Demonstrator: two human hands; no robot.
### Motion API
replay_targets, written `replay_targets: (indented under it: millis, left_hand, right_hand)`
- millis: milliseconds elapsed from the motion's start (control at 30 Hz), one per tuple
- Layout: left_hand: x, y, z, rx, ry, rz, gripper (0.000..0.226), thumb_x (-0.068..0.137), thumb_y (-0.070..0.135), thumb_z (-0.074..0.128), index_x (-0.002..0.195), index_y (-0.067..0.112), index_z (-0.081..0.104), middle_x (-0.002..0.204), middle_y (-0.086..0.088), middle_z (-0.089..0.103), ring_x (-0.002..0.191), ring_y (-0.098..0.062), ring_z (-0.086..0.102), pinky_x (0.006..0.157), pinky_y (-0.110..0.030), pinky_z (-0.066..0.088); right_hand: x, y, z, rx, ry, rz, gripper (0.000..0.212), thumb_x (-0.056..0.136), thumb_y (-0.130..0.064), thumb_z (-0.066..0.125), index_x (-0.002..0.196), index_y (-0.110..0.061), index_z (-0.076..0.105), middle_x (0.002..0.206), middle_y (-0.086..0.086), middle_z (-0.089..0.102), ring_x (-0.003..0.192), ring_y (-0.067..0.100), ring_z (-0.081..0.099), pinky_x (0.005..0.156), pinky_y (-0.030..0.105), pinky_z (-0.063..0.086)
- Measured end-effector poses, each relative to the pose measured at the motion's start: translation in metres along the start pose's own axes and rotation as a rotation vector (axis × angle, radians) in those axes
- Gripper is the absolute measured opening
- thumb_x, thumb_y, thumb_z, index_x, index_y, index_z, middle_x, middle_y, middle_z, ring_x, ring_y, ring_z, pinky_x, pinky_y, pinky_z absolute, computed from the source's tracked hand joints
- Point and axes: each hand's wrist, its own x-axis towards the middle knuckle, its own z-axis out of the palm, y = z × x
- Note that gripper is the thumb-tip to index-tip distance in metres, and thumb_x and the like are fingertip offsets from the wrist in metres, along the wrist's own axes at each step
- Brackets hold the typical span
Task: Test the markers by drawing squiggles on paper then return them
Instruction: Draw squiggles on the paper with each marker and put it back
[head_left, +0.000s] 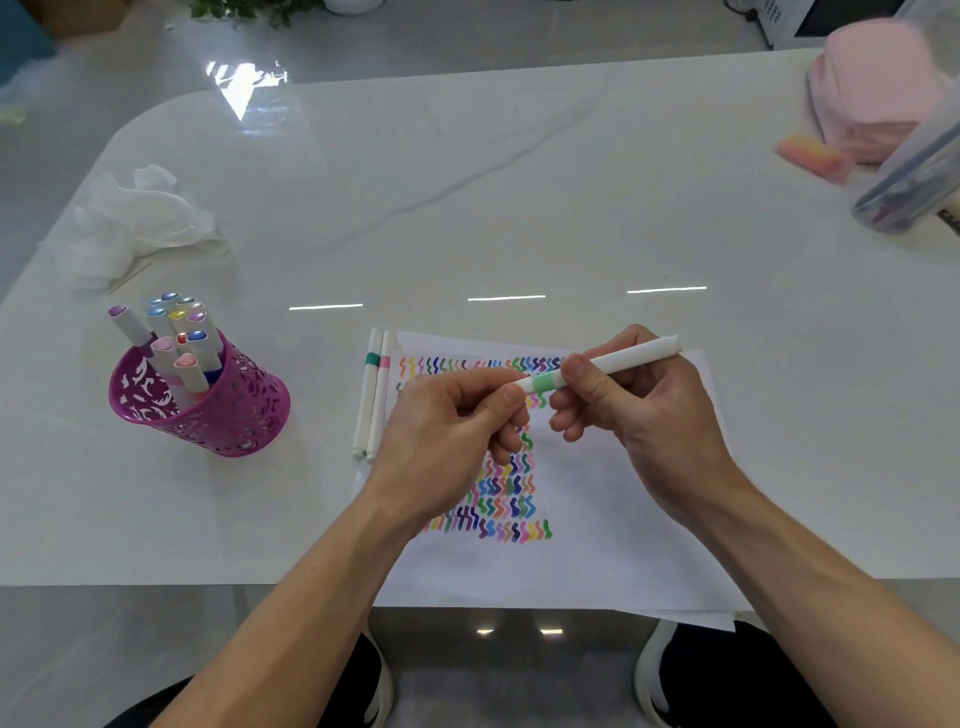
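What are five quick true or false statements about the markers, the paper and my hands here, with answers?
1. The left hand and right hand both hold one white marker above the paper. True.
2. The purple cup lies tipped over, empty. False: the cup stands, holding other markers.
3. Two markers lie side by side at the paper's left edge. True.
4. The paper is blank. False: coloured squiggles cover part of it.
5. The crumpled tissue lies right of the paper. False: the tissue lies far left, beyond the cup.
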Motion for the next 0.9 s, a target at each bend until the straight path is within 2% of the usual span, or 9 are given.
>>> replay_targets:
  millis: [400, 633, 767, 900]
  left_hand:
    - [-0.002, 0.000, 0.005, 0.014, 0.074, 0.083, 0.019, 0.096, 0.003, 0.064, 0.095, 0.019, 0.075, 0.059, -0.001, 0.067, 0.052, -0.012, 0.064, 0.057, -0.021, 0.054]
    - [-0.006, 0.005, -0.002, 0.049, 0.034, 0.100, 0.009, 0.097, 0.013, 0.065, 0.095, 0.012, 0.073, 0.067, -0.002, 0.070, 0.060, -0.017, 0.069, 0.060, -0.028, 0.057]
    - [-0.008, 0.009, -0.011, -0.009, 0.157, 0.105, 0.004, 0.093, 0.013, 0.070, 0.093, 0.011, 0.073, 0.069, -0.006, 0.067, 0.060, -0.013, 0.065, 0.058, -0.023, 0.052]
    - [-0.009, 0.015, -0.030, -0.113, 0.312, 0.154, 0.012, 0.087, 0.020, 0.071, 0.091, 0.009, 0.072, 0.078, -0.014, 0.070, 0.068, -0.020, 0.068, 0.065, -0.033, 0.056]
  right_hand:
    - [-0.002, 0.003, 0.009, 0.128, -0.008, 0.048, 0.022, 0.086, -0.019, 0.073, 0.084, -0.005, 0.057, 0.074, 0.024, 0.072, 0.060, 0.034, 0.069, 0.054, 0.032, 0.055]
    - [-0.001, 0.001, 0.009, 0.123, -0.058, 0.122, 0.026, 0.086, -0.033, 0.074, 0.086, -0.007, 0.072, 0.077, 0.022, 0.073, 0.063, 0.030, 0.070, 0.058, 0.029, 0.057]
    - [0.001, 0.005, 0.012, 0.042, -0.045, 0.139, 0.037, 0.084, -0.045, 0.076, 0.094, -0.009, 0.075, 0.072, 0.016, 0.071, 0.059, 0.027, 0.068, 0.055, 0.029, 0.055]
    - [0.004, 0.007, 0.010, -0.053, 0.023, 0.135, 0.050, 0.084, -0.054, 0.072, 0.107, -0.009, 0.065, 0.069, 0.011, 0.072, 0.055, 0.024, 0.067, 0.052, 0.028, 0.054]
